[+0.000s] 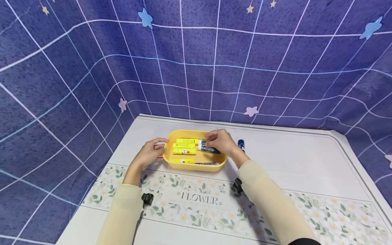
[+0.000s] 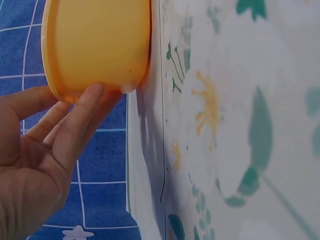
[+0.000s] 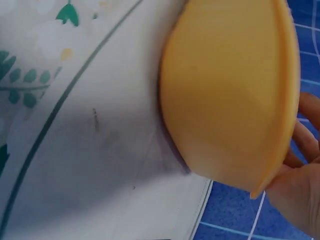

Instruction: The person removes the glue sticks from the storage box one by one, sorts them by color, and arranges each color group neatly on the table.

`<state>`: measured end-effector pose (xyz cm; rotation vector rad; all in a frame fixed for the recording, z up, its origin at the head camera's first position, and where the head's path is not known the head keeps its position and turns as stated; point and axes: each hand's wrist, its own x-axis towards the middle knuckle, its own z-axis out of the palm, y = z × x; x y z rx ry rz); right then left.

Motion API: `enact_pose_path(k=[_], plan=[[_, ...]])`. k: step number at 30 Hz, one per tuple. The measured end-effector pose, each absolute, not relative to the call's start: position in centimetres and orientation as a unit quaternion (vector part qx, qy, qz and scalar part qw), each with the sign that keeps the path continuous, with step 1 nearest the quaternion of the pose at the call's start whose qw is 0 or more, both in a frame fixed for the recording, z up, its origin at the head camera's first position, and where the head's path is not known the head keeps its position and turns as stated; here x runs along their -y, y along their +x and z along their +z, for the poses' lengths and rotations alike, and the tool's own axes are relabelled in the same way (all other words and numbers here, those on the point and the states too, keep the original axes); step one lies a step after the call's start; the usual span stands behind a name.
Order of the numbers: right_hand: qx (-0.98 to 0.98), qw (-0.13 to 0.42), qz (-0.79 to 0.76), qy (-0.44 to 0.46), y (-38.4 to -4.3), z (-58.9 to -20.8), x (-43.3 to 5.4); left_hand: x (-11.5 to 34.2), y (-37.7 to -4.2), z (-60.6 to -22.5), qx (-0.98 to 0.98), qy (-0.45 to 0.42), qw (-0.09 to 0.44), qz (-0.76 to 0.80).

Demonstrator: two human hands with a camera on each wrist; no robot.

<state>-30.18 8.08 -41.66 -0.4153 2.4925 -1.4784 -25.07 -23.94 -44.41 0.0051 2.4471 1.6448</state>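
A yellow oval basket (image 1: pixel 211 168) holds several yellow tubes (image 1: pixel 184 151) on the left, shaped like glue sticks. Dark blue tubes with white ends lie on its right side, among them one dark blue tube (image 1: pixel 209 149) below the fingers. My left hand (image 1: pixel 148 153) grips the basket's left end; in the left wrist view its thumb is at the rim and its fingers lie against the outer wall. Reaching over the far right rim, my right hand (image 1: pixel 222 141) pinches a dark blue tube, partly covered by the fingers. The basket wall (image 3: pixel 225 100) hides its contents in the right wrist view.
Outside the basket, just right of my right wrist, is another dark blue tube (image 1: pixel 241 144). A flower-printed band (image 1: pixel 190 197) crosses the white tabletop cover (image 1: pixel 300 156). Purple-blue grid-patterned cloth (image 1: pixel 196 75) hangs behind the table and at its left.
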Motion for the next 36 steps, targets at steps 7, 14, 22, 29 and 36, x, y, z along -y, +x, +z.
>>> enact_pose_path(k=[7, 14, 22, 29, 36], plan=[[-0.897, 0.100, -0.398, -0.166, -30.6, -42.4, -6.9, 23.8, -25.1, -44.5, -0.825, -0.005, 0.095, 0.557], [-0.906, 0.119, -0.362, -0.183, -30.4, -42.1, -6.6, 23.7, -25.1, -44.5, -0.822, -0.006, 0.099, 0.561], [-0.916, 0.114, -0.316, -0.218, -30.4, -41.9, -6.4, 23.7, -25.0, -44.3, -0.822, -0.010, 0.098, 0.560], [-0.927, 0.093, -0.283, -0.228, -30.5, -42.3, -6.2, 23.7, -24.9, -44.2, -0.822, -0.007, 0.099, 0.561], [-0.941, 0.040, -0.206, -0.264, -30.8, -43.1, -5.8, 23.6, -24.9, -44.1, -0.822, -0.008, 0.098, 0.561]])
